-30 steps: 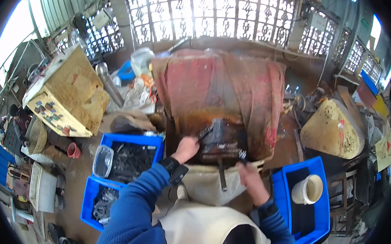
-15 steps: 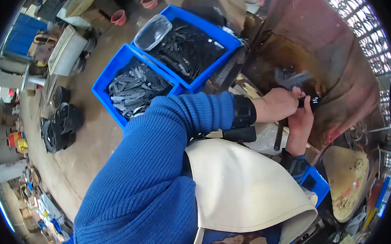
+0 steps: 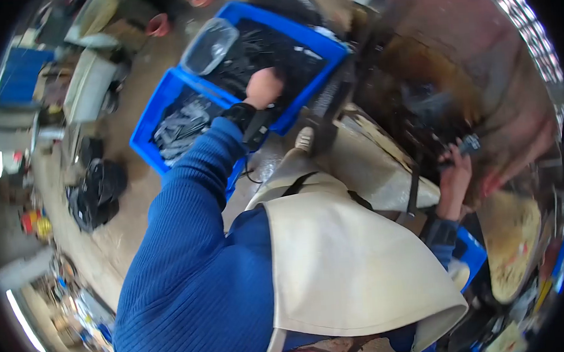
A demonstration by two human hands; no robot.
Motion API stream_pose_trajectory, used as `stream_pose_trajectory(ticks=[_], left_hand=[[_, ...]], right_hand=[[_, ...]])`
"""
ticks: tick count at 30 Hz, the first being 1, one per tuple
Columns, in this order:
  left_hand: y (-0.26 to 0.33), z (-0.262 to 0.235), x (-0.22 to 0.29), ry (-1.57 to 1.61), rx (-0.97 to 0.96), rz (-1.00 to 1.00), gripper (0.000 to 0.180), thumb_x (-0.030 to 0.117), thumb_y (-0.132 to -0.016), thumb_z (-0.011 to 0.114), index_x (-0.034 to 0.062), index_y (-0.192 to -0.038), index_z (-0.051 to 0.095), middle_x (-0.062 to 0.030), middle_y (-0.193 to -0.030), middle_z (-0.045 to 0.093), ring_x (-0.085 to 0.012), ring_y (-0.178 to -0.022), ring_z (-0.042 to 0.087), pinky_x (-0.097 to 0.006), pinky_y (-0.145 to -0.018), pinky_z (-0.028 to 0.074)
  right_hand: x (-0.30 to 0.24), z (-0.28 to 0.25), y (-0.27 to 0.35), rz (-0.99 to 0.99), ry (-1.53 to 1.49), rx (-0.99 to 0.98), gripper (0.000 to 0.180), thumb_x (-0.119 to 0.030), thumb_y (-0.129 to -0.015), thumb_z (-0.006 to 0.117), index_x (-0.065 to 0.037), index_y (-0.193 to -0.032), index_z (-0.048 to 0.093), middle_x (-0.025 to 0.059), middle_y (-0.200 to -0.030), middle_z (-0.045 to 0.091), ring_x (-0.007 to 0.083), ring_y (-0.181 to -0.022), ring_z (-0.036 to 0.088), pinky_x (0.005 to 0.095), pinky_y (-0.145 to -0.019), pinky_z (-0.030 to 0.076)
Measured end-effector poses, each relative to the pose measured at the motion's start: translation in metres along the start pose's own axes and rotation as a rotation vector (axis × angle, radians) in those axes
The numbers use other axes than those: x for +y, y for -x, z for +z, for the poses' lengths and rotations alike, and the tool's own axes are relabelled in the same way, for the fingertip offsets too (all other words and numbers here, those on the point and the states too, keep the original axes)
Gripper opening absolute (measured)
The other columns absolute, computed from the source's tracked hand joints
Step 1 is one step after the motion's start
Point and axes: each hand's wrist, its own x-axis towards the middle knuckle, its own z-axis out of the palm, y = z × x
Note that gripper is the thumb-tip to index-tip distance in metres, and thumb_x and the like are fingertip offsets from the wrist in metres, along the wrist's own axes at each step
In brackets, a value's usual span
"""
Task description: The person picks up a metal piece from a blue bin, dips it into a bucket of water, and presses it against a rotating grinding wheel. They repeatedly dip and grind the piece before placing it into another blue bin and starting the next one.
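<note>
My left hand (image 3: pixel 263 87), at the end of a blue sleeve, reaches into the upper blue bin (image 3: pixel 329 44) and rests on the dark metal parts (image 3: pixel 268 51) heaped in it. Its fingers are buried among the parts, so its grip is hidden. My right hand (image 3: pixel 455 173) is up at the rusty red-brown machine (image 3: pixel 483 80) and is closed around a small dark handle (image 3: pixel 468 144) on its front. A cream apron (image 3: pixel 345 262) covers my chest and lap.
A second blue bin (image 3: pixel 152 119) with grey metal pieces stands beside the first one. A clear plastic lid (image 3: pixel 209 43) leans on the upper bin. Black bags (image 3: pixel 95 190) lie on the dusty floor at left. Another blue bin (image 3: pixel 471 251) sits low on the right.
My left hand has left the machine and swung left into the upper blue bin. My right hand stays at the machine's handle. My head has turned further left and down.
</note>
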Motion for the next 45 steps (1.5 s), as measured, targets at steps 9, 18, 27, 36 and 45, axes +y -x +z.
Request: stream_pose_trajectory(ticks=[9, 18, 27, 36, 45], left_hand=[[-0.055, 0.059, -0.022, -0.164, -0.078, 0.176, 0.028, 0.027, -0.084, 0.06, 0.0022, -0.094, 0.068, -0.0253, -0.094, 0.068, -0.0417, -0.094, 0.065, -0.047, -0.081, 0.053], [-0.052, 0.064, -0.04, -0.197, -0.096, 0.117, 0.039, 0.026, -0.079, 0.062, -0.0094, -0.094, 0.056, -0.0292, -0.089, 0.067, -0.0422, -0.087, 0.067, -0.05, -0.078, 0.054], [-0.023, 0.05, -0.022, 0.115, 0.219, -0.214, 0.028, 0.017, -0.079, 0.06, -0.0056, -0.095, 0.058, -0.0295, -0.096, 0.066, -0.0443, -0.097, 0.063, -0.048, -0.085, 0.052], [-0.013, 0.031, -0.047, -0.001, 0.148, -0.275, 0.024, 0.018, -0.081, 0.06, -0.0014, -0.095, 0.061, -0.0269, -0.099, 0.066, -0.0426, -0.099, 0.062, -0.048, -0.086, 0.051], [-0.029, 0.058, -0.076, -0.104, 0.172, -0.053, 0.048, 0.022, -0.085, 0.061, -0.0058, -0.123, 0.051, -0.0259, -0.106, 0.061, -0.0423, -0.101, 0.059, -0.05, -0.088, 0.049]], right_hand=[[-0.002, 0.019, 0.015, 0.119, -0.274, -0.18, 0.042, -0.002, -0.093, 0.057, 0.0, -0.135, 0.047, 0.0093, -0.106, 0.062, 0.0162, -0.084, 0.058, 0.0318, -0.076, 0.049], [0.001, 0.028, 0.01, 0.125, -0.095, -0.155, 0.038, -0.005, -0.094, 0.057, -0.001, -0.132, 0.051, 0.0108, -0.107, 0.066, 0.0153, -0.085, 0.063, 0.0287, -0.071, 0.052], [-0.005, 0.02, 0.02, 0.141, 0.043, -0.129, 0.027, -0.007, -0.096, 0.056, -0.003, -0.123, 0.055, 0.0063, -0.105, 0.065, 0.0115, -0.08, 0.057, 0.0257, -0.065, 0.046], [-0.004, 0.028, 0.008, 0.15, 0.059, -0.123, 0.024, -0.007, -0.095, 0.056, -0.005, -0.119, 0.056, 0.0055, -0.102, 0.065, 0.0113, -0.079, 0.058, 0.0244, -0.063, 0.046], [-0.007, 0.044, 0.018, 0.105, 0.014, -0.076, 0.02, -0.004, -0.088, 0.061, -0.004, -0.107, 0.056, 0.0092, -0.087, 0.065, 0.0154, -0.065, 0.061, 0.0293, -0.052, 0.051]])
